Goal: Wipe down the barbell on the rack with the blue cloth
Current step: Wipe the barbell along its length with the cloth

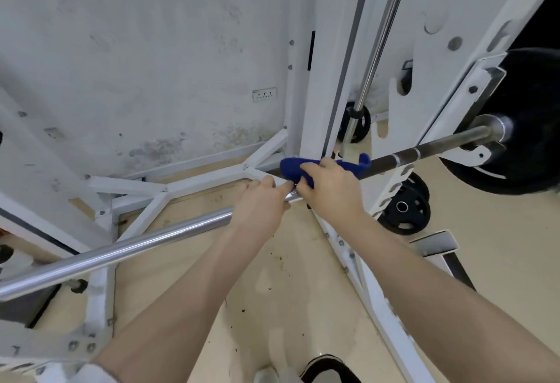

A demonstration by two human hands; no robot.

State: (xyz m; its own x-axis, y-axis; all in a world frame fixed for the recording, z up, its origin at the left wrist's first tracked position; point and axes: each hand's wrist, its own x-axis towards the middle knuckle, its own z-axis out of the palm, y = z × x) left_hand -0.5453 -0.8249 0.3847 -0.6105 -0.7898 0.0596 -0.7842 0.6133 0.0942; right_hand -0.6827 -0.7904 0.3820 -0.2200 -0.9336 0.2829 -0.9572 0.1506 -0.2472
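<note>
1. Shoe tips [321, 367], dark and white, showed at the bottom edge on the beige floor [288, 291], nearest the camera.
2. Both bare forearms reached forward and up to the barbell [136, 244], which ran from lower left to upper right across the white rack [315, 79].
3. Left hand [260, 203] curled over the chrome shaft from above, fingers wrapped round the bar, gripping it just beside the other hand.
4. Right hand [330, 188] clasped the blue cloth [295, 167] around the bar; fingers bent over the cloth, thumb underneath. Loose cloth ends stuck out on both sides of the hand, one flap rising toward the right.
5. Bar beyond the cloth looked darker, ending in a sleeve carrying a large black plate [533, 122] at right.
6. Rack upright stood directly behind the hands; base braces crossed the floor beneath.
7. Smaller black plate [406, 207] leaned on the slotted post at right. A vertical chrome rod [381, 34] rose behind. Wall socket [264, 94] sat on the stained white wall.
</note>
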